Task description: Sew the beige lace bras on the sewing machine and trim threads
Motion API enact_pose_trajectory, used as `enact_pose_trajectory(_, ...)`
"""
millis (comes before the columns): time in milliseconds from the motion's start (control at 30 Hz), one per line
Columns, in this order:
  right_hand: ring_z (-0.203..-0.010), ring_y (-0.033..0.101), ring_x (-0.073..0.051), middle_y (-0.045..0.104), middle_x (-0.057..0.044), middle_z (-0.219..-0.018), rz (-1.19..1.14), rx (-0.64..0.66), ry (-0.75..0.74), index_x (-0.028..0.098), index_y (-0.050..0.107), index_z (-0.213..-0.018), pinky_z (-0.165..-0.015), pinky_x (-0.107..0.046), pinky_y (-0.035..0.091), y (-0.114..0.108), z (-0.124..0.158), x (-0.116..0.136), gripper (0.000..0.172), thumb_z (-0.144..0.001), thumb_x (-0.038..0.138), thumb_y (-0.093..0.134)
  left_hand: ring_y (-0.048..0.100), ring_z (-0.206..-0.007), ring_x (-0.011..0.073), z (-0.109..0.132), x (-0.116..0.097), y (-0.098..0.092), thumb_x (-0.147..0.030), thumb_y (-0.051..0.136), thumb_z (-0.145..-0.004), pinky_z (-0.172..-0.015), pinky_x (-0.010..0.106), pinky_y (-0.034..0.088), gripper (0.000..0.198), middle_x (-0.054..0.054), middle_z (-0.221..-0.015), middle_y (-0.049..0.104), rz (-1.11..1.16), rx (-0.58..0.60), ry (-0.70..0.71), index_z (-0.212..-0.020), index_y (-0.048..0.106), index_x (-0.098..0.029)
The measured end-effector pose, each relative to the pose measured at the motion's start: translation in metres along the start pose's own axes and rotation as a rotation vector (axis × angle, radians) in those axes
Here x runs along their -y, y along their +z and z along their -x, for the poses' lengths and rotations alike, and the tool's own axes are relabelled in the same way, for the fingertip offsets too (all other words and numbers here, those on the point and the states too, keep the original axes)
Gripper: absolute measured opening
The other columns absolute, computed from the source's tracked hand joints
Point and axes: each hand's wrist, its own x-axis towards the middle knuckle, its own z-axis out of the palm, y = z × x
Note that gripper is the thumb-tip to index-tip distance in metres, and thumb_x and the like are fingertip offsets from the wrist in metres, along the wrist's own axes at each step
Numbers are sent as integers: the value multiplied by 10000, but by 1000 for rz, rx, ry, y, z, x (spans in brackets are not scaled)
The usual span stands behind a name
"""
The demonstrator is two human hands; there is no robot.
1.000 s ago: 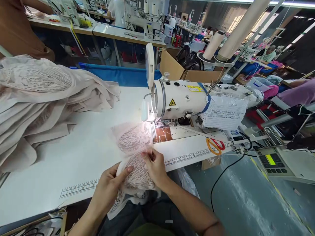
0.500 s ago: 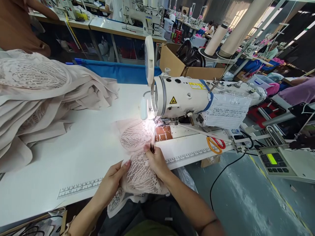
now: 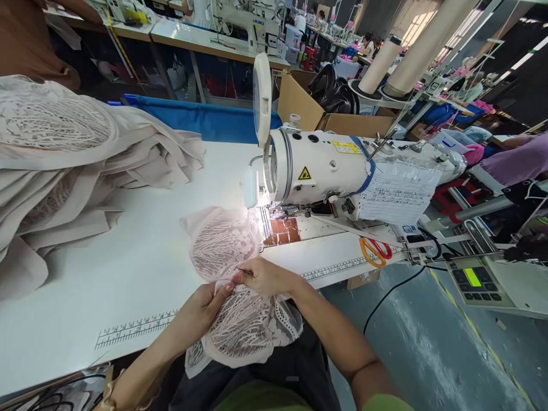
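Note:
A pale pink lace piece (image 3: 222, 242) lies on the white table (image 3: 141, 268), its far edge under the lit needle area of the white sewing machine (image 3: 325, 171). The near part of the lace hangs over the table's front edge onto my lap. My left hand (image 3: 201, 311) pinches the lace at the table edge. My right hand (image 3: 263, 277) is closed on the lace just beside it, with a thin dark tool poking out between its fingers. The two hands nearly touch.
A big heap of beige fabric and lace (image 3: 64, 165) fills the table's left side. Orange-handled scissors (image 3: 374, 251) lie right of the needle plate. A control panel (image 3: 475, 279) stands at the right. A cardboard box (image 3: 325, 114) sits behind the machine. Other workstations and people fill the background.
The lace has been drawn toward me, more of it now hanging over the table edge. My right hand moved left and nearer to my left hand.

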Motion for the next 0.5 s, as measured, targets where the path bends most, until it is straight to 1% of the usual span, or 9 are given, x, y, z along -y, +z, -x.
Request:
enact_pose_trajectory(67,-627,452,-105,469,55,-607,37,-8,34,197,439,-626,-610,-229,345,3,-1,3,416,-988,345,582,521,-705,232,2,0,6,-850,538,-730,-671,304,448,641,19,-637,559,50,-53,-29,-644,495,-217)
enact_pose_trajectory(100,-638,476,-109,505,47,-628,86,-66,45,194,464,-644,-621,-226,357,6,-2,3,375,-991,292,567,538,-704,239,4,0,11,-855,538,-723,-662,305,455,644,22,-624,571,83,-112,-58,-636,491,-218)
enact_pose_trajectory(200,-707,557,-138,629,-8,-746,347,-351,30,185,548,-727,-675,-239,394,20,-5,4,249,-975,189,534,609,-761,277,14,2,33,-844,513,-750,-689,324,491,641,46,-650,644,189,-326,-139,-685,546,-207)
enact_pose_trajectory(233,-738,578,-152,660,-30,-793,430,-431,14,184,574,-763,-693,-248,403,24,-7,4,209,-967,176,530,632,-808,294,18,3,41,-829,512,-767,-721,336,507,637,59,-696,681,228,-369,-152,-729,584,-197)
enact_pose_trajectory(300,-777,596,-169,682,-52,-845,478,-518,-11,187,597,-817,-716,-261,415,29,-9,2,146,-946,166,532,666,-888,324,25,5,50,-802,548,-775,-769,362,535,628,84,-787,734,347,-380,-173,-817,644,-183)
enact_pose_trajectory(333,-761,589,-165,666,-40,-817,424,-548,-10,192,583,-806,-710,-259,415,29,-10,0,149,-941,169,526,679,-912,335,26,5,51,-783,587,-768,-776,374,551,616,95,-825,750,439,-341,-192,-859,666,-179)
enact_pose_trajectory(400,-682,536,-140,568,10,-701,200,-565,3,207,504,-728,-681,-247,407,25,-8,-2,224,-952,215,511,706,-939,342,24,2,45,-719,663,-769,-783,387,581,568,110,-879,766,661,-248,-245,-951,694,-181)
enact_pose_trajectory(433,-631,491,-124,494,36,-648,63,-531,13,214,456,-693,-650,-240,394,23,-5,-4,281,-964,266,507,719,-942,335,21,-1,39,-680,674,-790,-789,387,592,541,113,-893,768,770,-234,-265,-1007,698,-184)
enact_pose_trajectory(500,-565,403,-103,374,67,-597,-160,-363,23,223,400,-657,-585,-231,356,19,2,-5,372,-973,383,513,738,-909,306,11,-11,23,-587,659,-852,-795,374,606,473,111,-892,769,922,-311,-286,-1101,686,-186)
